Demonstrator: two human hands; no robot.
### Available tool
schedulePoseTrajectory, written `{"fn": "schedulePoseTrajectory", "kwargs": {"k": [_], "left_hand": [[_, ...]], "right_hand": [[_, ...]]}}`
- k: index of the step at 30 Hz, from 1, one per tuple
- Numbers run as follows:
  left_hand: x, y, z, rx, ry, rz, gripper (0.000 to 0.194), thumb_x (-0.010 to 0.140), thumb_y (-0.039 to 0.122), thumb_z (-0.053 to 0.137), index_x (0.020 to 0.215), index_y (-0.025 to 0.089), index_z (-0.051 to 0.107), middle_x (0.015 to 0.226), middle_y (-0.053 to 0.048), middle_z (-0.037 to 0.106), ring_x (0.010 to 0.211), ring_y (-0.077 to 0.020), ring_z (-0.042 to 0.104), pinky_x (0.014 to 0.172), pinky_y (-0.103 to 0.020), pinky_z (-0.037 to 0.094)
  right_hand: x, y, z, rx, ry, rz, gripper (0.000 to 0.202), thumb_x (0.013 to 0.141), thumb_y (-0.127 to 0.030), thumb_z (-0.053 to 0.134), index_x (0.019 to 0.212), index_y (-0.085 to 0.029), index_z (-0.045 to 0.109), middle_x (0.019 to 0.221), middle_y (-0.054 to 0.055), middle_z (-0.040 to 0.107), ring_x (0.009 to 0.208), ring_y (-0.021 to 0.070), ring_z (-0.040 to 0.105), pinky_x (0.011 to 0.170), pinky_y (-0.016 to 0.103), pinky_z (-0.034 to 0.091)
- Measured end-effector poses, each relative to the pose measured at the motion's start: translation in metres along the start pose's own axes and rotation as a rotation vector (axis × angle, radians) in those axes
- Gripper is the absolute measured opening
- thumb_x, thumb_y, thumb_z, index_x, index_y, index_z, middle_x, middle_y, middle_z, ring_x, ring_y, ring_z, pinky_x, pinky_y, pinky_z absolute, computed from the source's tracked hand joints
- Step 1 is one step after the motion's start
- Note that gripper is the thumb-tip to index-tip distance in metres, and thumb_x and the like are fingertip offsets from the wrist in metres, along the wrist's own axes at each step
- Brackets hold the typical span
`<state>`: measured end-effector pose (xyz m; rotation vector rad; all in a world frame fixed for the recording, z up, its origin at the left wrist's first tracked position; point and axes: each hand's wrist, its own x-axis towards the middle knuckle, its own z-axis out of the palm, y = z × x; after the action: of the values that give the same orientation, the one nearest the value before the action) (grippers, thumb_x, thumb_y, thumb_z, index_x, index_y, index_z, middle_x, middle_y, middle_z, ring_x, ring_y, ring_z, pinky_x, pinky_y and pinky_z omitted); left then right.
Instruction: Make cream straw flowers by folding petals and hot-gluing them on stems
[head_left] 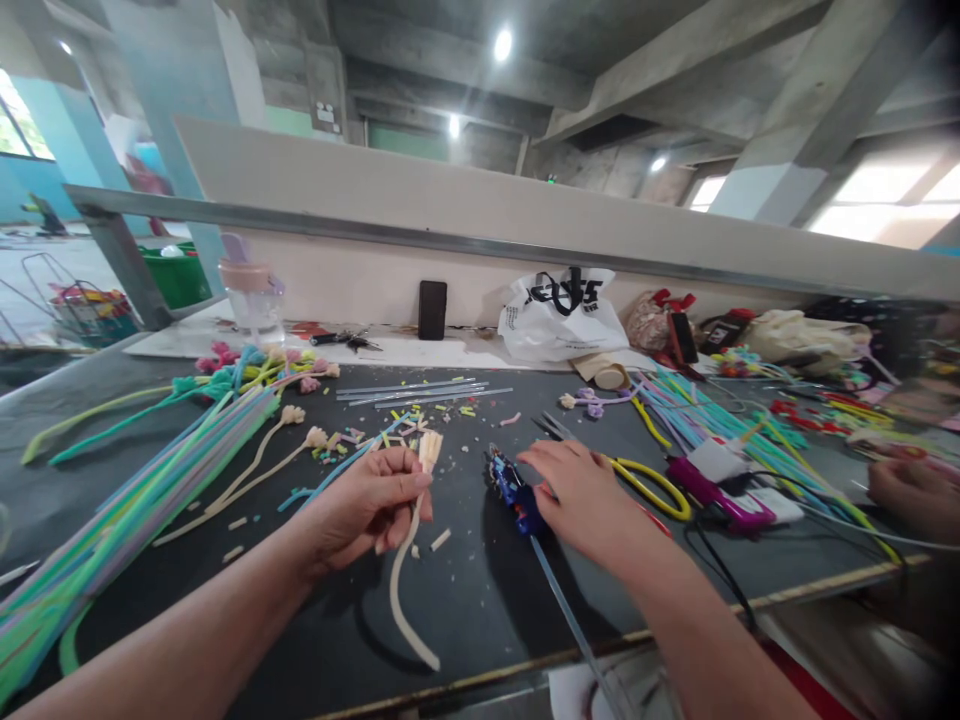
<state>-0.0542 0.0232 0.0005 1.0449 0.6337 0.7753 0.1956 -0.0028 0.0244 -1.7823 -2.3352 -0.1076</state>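
Observation:
My left hand (375, 505) pinches a cream pipe cleaner (405, 590) just below the pale bunched tuft (430, 450) at its top. Its tail curls down toward the table's front edge. My right hand (581, 490) is over the table with fingers stretched out, beside a dark blue glue gun (516, 500); whether it touches the gun is unclear. A clear glue stick (566, 600) runs from the gun's back end toward me. Partly under the right hand lie scissors with yellow handles (660, 490), their blades showing beyond the fingers. A red handle nearby is mostly hidden.
Pastel pipe cleaners (180, 480) lie bundled at left, near finished cream pieces (262, 450). Clear glue sticks (427, 392) and small clippings lie mid-table. A phone (433, 310), white bag (559, 315) and cup (251, 295) stand behind. Another person's hand (911, 490) is at right, beyond a purple device (720, 495).

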Motion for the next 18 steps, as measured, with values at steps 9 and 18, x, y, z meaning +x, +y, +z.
{"fn": "schedulePoseTrajectory", "kwargs": {"k": [9,18], "left_hand": [[-0.005,0.000,0.003,-0.003,-0.221,-0.177,0.015,0.078,0.023,0.059,0.075,0.016,0.047,0.057,-0.003,0.066,0.028,-0.0051,0.047,0.024,-0.009,0.027],[-0.009,-0.003,0.003,0.020,-0.309,-0.258,0.013,0.076,0.020,0.060,0.075,0.016,0.048,0.057,-0.003,0.066,0.028,-0.0054,0.047,0.024,-0.009,0.028]], "right_hand": [[0.009,-0.064,0.036,0.279,-0.123,-0.264,0.010,0.073,-0.010,0.062,0.074,-0.020,0.063,0.081,-0.001,0.062,0.083,0.0165,0.054,0.076,0.030,0.031],[0.021,-0.034,0.008,0.291,-0.008,-0.151,0.012,0.080,-0.010,0.052,0.072,-0.016,0.057,0.071,0.000,0.060,0.071,0.0141,0.052,0.073,0.031,0.030]]}}
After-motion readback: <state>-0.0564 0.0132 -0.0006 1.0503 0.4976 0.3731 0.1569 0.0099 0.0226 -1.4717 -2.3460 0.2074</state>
